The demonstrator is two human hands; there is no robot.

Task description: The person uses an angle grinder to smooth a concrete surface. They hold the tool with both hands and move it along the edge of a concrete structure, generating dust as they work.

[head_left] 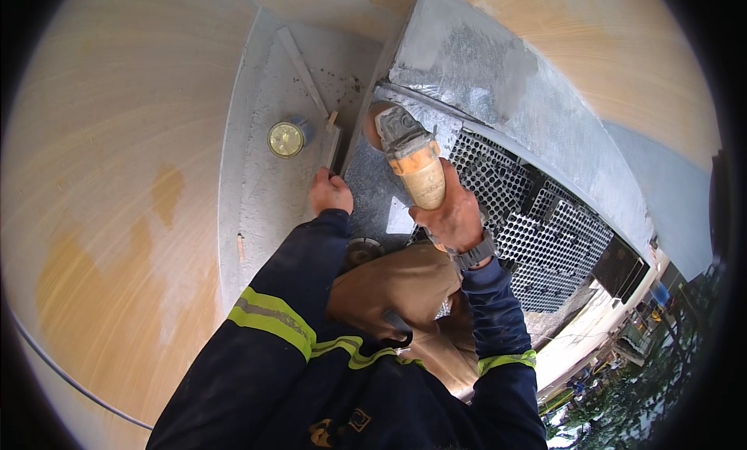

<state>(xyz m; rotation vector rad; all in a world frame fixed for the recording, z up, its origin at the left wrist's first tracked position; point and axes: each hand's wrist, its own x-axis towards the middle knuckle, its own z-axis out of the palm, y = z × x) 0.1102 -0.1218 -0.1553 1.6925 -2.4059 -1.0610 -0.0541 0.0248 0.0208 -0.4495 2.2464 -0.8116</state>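
Observation:
My right hand is wrapped round the body of an angle grinder, which has an orange band and a pale, dusty casing. The grinder's round reddish-brown disc is at the upright edge of a grey block, beside its speckled face; whether it touches is hard to see. My left hand is closed at the lower end of a narrow grey strip, left of the grinder. Its fingertips are mostly hidden.
A round tin with yellowish contents and a long pale batten lie on the grey ledge at left. Black perforated plastic panels are at right. A second round tool part sits by my knee. Curved tan walls surround the spot.

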